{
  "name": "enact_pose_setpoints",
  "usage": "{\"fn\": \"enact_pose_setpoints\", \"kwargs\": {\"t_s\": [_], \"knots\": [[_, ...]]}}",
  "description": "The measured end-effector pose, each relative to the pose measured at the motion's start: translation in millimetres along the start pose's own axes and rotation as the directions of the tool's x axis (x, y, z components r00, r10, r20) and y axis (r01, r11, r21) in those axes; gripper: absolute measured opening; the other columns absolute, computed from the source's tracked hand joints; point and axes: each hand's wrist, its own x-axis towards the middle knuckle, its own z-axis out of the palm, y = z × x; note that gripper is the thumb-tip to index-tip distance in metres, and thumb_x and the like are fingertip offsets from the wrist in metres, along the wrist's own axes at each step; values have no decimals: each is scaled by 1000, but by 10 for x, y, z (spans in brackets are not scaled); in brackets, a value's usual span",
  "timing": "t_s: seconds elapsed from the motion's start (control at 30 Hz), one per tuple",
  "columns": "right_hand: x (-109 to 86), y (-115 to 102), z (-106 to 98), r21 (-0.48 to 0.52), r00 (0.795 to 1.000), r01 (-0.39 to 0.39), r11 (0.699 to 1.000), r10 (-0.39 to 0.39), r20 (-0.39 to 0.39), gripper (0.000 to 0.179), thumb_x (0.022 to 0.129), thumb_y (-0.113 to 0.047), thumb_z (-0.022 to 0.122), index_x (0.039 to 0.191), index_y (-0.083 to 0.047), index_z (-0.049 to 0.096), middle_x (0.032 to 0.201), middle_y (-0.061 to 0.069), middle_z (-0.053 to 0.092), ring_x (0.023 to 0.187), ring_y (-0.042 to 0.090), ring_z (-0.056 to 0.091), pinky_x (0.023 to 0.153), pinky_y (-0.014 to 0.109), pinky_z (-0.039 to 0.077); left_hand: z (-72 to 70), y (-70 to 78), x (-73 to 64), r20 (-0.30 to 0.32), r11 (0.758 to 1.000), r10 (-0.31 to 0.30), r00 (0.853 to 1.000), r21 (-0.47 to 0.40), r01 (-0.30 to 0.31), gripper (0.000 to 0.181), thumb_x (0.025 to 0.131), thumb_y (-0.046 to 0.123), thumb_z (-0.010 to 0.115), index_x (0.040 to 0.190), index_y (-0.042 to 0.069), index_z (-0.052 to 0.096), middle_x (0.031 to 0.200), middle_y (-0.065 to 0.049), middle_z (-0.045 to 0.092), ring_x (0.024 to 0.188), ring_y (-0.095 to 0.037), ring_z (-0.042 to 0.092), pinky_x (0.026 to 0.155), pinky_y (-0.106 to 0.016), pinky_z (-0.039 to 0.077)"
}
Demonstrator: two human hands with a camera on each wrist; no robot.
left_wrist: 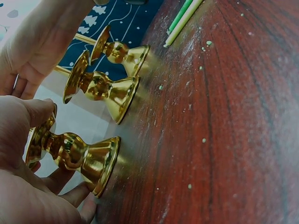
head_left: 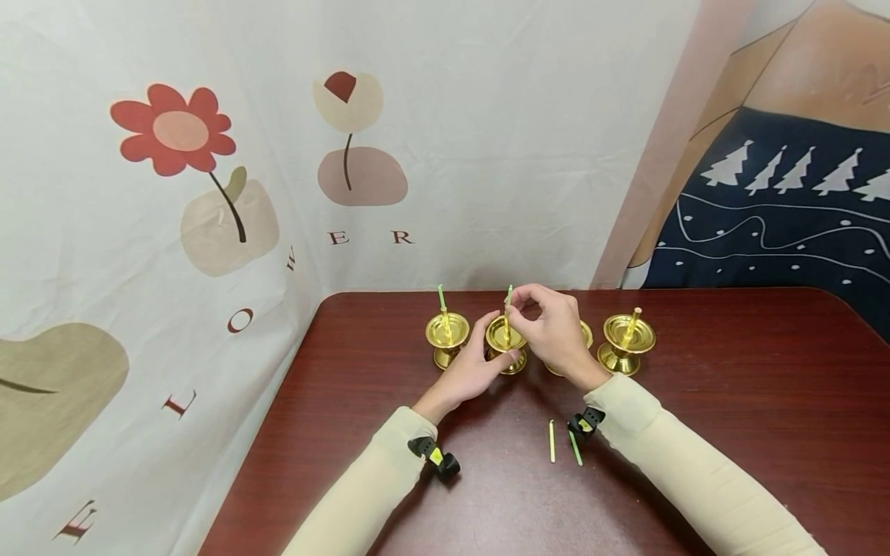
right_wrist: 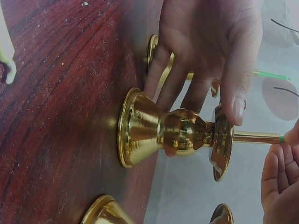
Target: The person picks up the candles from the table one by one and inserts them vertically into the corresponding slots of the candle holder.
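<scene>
Four-part detail aside, my left hand (head_left: 473, 367) holds a brass candle holder (right_wrist: 182, 133) around its dish and stem, thumb on the dish rim. The holder stands upright on the table. Above it, my right hand (head_left: 552, 328) pinches a thin green candle (head_left: 510, 293) whose lower end is at the top of the holder's tube (right_wrist: 257, 136). To the left stands another brass holder (head_left: 446, 330) with a green candle (head_left: 441, 297) upright in it. A third holder (left_wrist: 100, 86) is partly hidden behind my right hand in the head view. At the right, another holder (head_left: 629, 333) shows a bare tube.
A pale yellow candle (head_left: 552, 442) and a green candle (head_left: 575, 448) lie on the dark red table (head_left: 334, 432) near my right wrist. Small crumbs dot the tabletop. A printed cloth (head_left: 487, 154) hangs directly behind the table's back edge.
</scene>
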Motion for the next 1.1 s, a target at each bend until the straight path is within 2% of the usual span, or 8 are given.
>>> {"fn": "enact_pose_setpoints", "kwargs": {"t_s": [0.4, 0.53, 0.67, 0.8, 0.93, 1.1], "knots": [[-11, 1, -17, -10, 1000, 6, 1000, -6, 29, 6, 96, -6, 74, 95, -1, 77, 87, 7, 76, 79, 20, 74, 72, 31, 60, -1, 5, -5, 1, 1000, 14, 1000, -15, -14, 83, 107, 33, 73, 173, 16, 26, 166, -21, 47, 151, -35, 47, 124, -56, 36], [-13, -5, -18, -14, 1000, -3, 1000, 3, 25, 3, 93, -1, 77, 96, -2, 78, 88, 7, 76, 78, 20, 74, 72, 31, 60, 7, -20, 12, -2, 1000, 9, 1000, 2, -9, 83, 107, 32, 73, 173, 16, 26, 166, -21, 48, 151, -34, 48, 124, -56, 36], [-29, -28, -41, -14, 1000, -17, 1000, 17, 18, 11, 89, 4, 81, 97, -2, 79, 89, 7, 76, 80, 20, 74, 74, 29, 60, 11, -33, 26, -8, 999, -13, 1000, 37, 13, 84, 106, 35, 73, 174, 18, 26, 167, -20, 47, 151, -33, 47, 124, -55, 37], [-64, -75, -96, -21, 999, -39, 999, 39, 17, 13, 89, 5, 82, 101, -1, 80, 92, 10, 77, 82, 21, 75, 75, 30, 60, 4, -8, 25, -13, 1000, 14, 1000, 25, -14, 84, 107, 34, 73, 173, 15, 26, 166, -23, 46, 152, -37, 47, 124, -58, 36], [-110, -143, -170, -22, 997, -60, 998, 61, 48, 11, 92, 2, 81, 102, -2, 80, 93, 11, 78, 81, 19, 75, 75, 38, 63, -4, -10, 35, -27, 999, 52, 998, 2, -52, 82, 107, 29, 73, 172, 9, 26, 165, -24, 47, 152, -37, 47, 125, -57, 35], [-207, -240, -307, -21, 990, -83, 996, 85, 112, 15, 89, 6, 80, 100, -4, 80, 92, 3, 78, 81, 16, 74, 74, 47, 65, -8, -36, 49, -56, 999, 51, 997, 7, -50, 82, 107, 29, 73, 173, 9, 26, 165, -24, 48, 152, -37, 47, 125, -58, 34]]}}
